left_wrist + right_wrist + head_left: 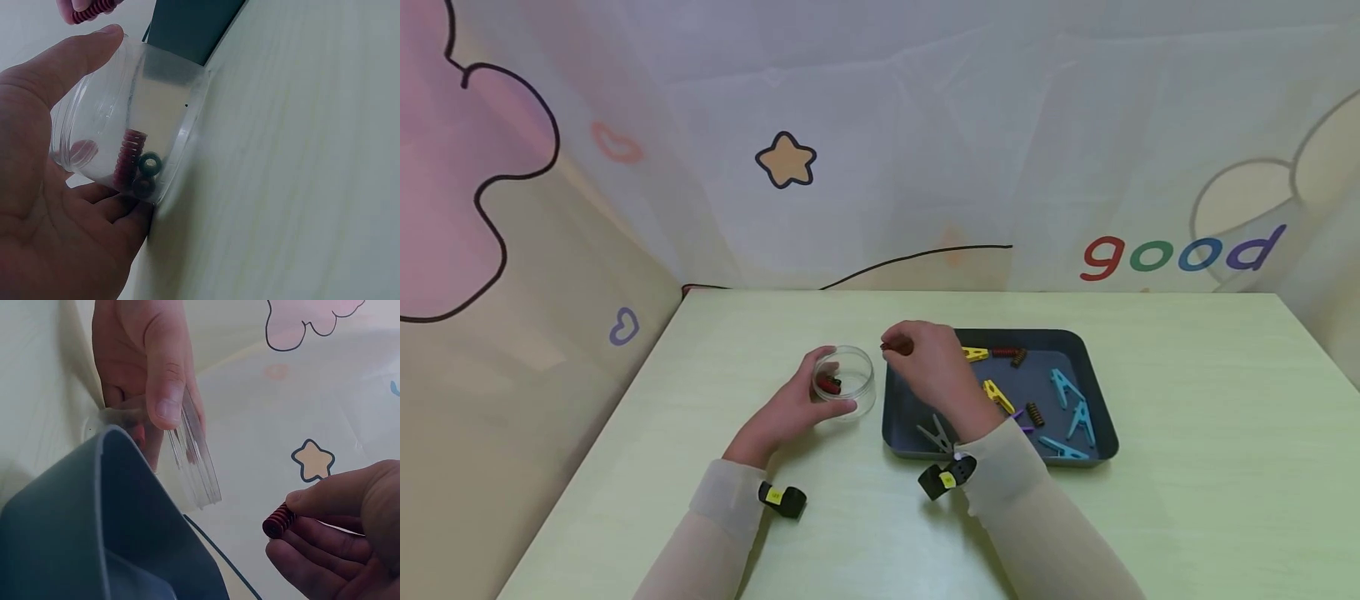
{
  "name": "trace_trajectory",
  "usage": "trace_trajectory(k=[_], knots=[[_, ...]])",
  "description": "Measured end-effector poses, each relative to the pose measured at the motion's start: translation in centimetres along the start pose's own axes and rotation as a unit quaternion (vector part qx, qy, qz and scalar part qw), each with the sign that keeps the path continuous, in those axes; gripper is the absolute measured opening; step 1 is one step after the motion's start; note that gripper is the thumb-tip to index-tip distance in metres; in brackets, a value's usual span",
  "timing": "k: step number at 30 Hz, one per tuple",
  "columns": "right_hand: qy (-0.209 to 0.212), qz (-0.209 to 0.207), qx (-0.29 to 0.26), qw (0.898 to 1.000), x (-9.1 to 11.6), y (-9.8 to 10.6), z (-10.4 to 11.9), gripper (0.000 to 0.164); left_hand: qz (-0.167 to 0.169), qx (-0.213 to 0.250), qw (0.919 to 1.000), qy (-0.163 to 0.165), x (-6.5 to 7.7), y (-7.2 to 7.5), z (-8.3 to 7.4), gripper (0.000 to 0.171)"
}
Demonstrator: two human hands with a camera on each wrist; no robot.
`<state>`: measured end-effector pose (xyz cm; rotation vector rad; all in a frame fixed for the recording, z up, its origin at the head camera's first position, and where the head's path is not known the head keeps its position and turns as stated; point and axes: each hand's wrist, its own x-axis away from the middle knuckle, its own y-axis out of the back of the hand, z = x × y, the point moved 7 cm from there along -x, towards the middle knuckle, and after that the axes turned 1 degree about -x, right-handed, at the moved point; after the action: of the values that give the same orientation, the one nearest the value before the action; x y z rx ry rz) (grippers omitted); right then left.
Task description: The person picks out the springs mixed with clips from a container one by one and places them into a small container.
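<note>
My left hand [790,412] grips a clear round jar [867,393] from the left side, thumb across its near side. Inside the jar lie a red coil spring [130,157] and a green one [150,164], with another dark ring-like end beside them. Between thumb and fingertips, my right hand [936,367] pinches another red spring [280,522]. That spring is held to the right of the jar's open mouth, apart from it, above the left edge of a dark grey-blue tray [1101,425].
In the tray lie blue clothes pegs [1081,423], yellow pegs [998,396], a grey peg [936,435] and a partly hidden purple piece [1026,428]. A red spring [1004,352] and brownish springs [1035,414] lie among them. The pale table [1195,467] meets a printed cloth wall behind.
</note>
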<state>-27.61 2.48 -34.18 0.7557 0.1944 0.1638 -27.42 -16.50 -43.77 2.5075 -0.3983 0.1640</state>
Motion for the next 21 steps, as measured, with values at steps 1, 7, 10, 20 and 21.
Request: trace_trajectory(k=[1,7,10,20,21], knots=[[-0.004,0.003,-0.001,1.0,0.01,-0.11,0.0,0.019,0.0,-0.001,1.0,0.002,0.0,0.0,0.02,0.084],[0.0,0.001,-0.001,1.0,-0.12,-0.33,0.22,0.017,0.001,-0.007,1.0,0.002,0.02,0.09,-0.14,0.083],[0.012,-0.004,-0.001,1.0,-0.21,-0.34,0.45,0.016,-0.002,-0.01,1.0,-0.001,0.15,0.18,-0.37,0.083],[0.028,-0.002,0.011,1.0,-0.08,-0.79,0.83,0.014,0.009,-0.004,0.9999,0.01,0.3,0.03,-0.47,0.085],[0.028,-0.001,0.01,1.0,-0.04,-0.86,0.85,0.014,0.01,-0.005,0.9999,0.01,0.33,-0.01,-0.44,0.085]])
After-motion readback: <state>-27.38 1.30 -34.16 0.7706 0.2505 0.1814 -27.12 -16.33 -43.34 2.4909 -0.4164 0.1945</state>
